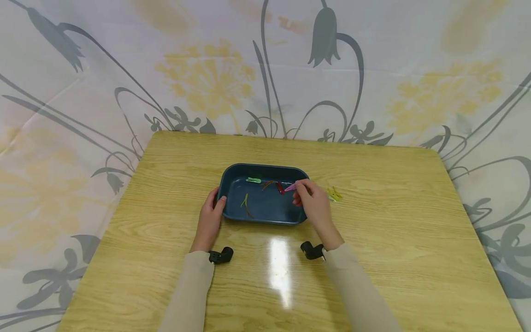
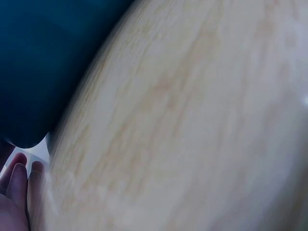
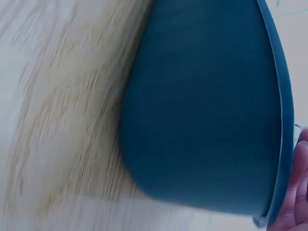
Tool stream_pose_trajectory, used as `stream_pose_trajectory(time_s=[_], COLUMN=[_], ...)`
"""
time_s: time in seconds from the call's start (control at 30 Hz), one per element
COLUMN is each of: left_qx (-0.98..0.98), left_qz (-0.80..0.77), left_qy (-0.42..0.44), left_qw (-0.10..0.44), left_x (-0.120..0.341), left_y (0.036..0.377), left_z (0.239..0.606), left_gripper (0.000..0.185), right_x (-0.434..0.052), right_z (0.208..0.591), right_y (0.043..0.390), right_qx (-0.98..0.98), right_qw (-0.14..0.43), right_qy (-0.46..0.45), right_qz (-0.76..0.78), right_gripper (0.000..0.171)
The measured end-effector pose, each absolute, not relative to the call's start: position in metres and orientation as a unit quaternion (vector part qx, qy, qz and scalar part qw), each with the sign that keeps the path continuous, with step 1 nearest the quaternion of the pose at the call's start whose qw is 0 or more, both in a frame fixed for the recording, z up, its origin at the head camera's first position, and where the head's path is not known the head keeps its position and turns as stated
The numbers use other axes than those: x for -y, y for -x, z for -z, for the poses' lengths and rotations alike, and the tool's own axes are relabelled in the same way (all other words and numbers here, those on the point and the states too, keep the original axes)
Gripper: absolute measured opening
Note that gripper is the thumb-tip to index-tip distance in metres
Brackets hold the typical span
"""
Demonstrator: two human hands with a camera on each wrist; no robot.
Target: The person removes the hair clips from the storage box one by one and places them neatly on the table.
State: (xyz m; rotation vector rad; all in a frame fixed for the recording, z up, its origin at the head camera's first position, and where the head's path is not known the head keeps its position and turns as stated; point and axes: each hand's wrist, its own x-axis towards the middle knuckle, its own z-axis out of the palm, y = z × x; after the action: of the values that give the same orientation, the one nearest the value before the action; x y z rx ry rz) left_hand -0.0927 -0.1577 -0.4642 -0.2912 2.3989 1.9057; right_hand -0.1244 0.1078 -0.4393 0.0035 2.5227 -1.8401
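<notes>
A dark blue rectangular plastic basin (image 1: 265, 222) sits on the table. My left hand (image 1: 210, 216) grips its left end, thumb over the rim and fingers along the outer wall. Above the basin's right end, my right hand (image 1: 313, 203) pinches a pink clothespin (image 1: 290, 187) between thumb and fingertips. Inside lie a light green clothespin (image 1: 253, 180), a red clothespin (image 1: 280, 188), a yellow-green clothespin (image 1: 244, 200) and brown ones (image 1: 267, 184). The right wrist view shows mostly the basin's outer wall (image 3: 207, 106), with fingers (image 3: 299, 178) at the edge.
Just right of the basin, yellow clothespins (image 1: 334, 193) lie on the wood-grain table (image 1: 398, 240), partly behind the right hand. A flower-patterned cloth (image 1: 232, 69) hangs behind the table. Each wrist carries a small black camera (image 1: 221, 255).
</notes>
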Motion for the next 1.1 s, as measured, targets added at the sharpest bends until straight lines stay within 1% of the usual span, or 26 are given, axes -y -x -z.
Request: stream_pose_trajectory(time_s=[0.27, 0.37, 0.63, 0.87, 1.1], left_qx=[-0.775, -0.775, -0.775, -0.776, -0.766], left_qz=[-0.623, -0.623, -0.623, -0.621, -0.634], left_qy=[0.097, 0.1, 0.101, 0.1, 0.095], left_qw=[0.036, 0.036, 0.038, 0.039, 0.037], left_x=[0.16, 0.16, 0.16, 0.16, 0.159], left_y=[0.093, 0.092, 0.092, 0.092, 0.094], left_z=[0.466, 0.466, 0.465, 0.464, 0.469], left_gripper=[0.047, 0.047, 0.046, 0.046, 0.046], right_x=[-0.127, -0.133, -0.153, -0.169, -0.189], right_z=[0.448, 0.45, 0.459, 0.461, 0.473], right_y=[0.122, 0.122, 0.123, 0.116, 0.117], right_qx=[-0.789, -0.771, -0.708, -0.651, -0.634], right_qw=[0.021, 0.015, 0.007, 0.008, 0.001], right_qy=[-0.031, -0.042, -0.082, -0.125, -0.173], right_qz=[0.613, 0.635, 0.702, 0.748, 0.754], right_gripper=[0.039, 0.038, 0.033, 0.026, 0.023])
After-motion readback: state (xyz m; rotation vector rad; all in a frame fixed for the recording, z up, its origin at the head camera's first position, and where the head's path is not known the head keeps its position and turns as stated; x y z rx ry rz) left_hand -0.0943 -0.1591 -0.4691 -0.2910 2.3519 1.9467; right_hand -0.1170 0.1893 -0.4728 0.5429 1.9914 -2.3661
